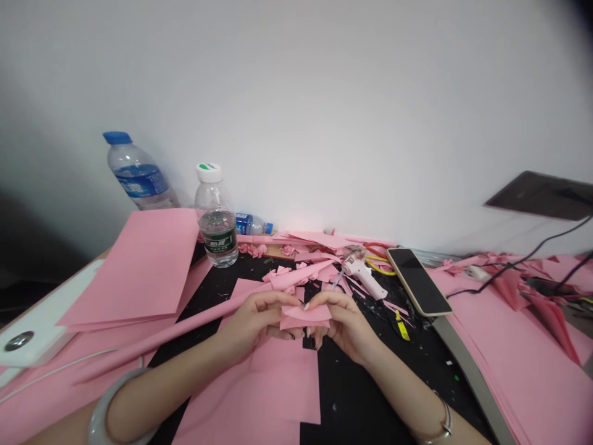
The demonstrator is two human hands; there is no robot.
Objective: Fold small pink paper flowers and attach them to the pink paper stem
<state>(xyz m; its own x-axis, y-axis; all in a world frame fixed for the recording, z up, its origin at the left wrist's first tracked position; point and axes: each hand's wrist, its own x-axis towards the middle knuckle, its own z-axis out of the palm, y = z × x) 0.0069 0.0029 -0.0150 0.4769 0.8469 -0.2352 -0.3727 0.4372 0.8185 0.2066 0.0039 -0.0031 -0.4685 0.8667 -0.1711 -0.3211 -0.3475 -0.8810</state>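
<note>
A small folded piece of pink paper (pixel 306 317) is held in the air between both hands, above the black work surface (pixel 354 395). My left hand (pixel 262 318) pinches its left end, with fingers above and below. On the right end, my right hand (pixel 347 321) grips it the same way, and the two hands' fingertips nearly meet at the top edge. Pink paper sheets (pixel 273 383) lie flat beneath the hands. Just beyond them is a long rolled pink paper tube (pixel 204 321), lying diagonally. Behind my right hand rests a white glue gun (pixel 365 276).
A pink paper stack (pixel 139 266) lies left, beside a white device (pixel 37 334). Bottles stand behind: one blue-capped (pixel 139 176), one white-capped (pixel 215 222). A phone (pixel 419 281) and more pink sheets (pixel 519 346) are right, with a dark cable (pixel 514 250). Paper scraps line the wall.
</note>
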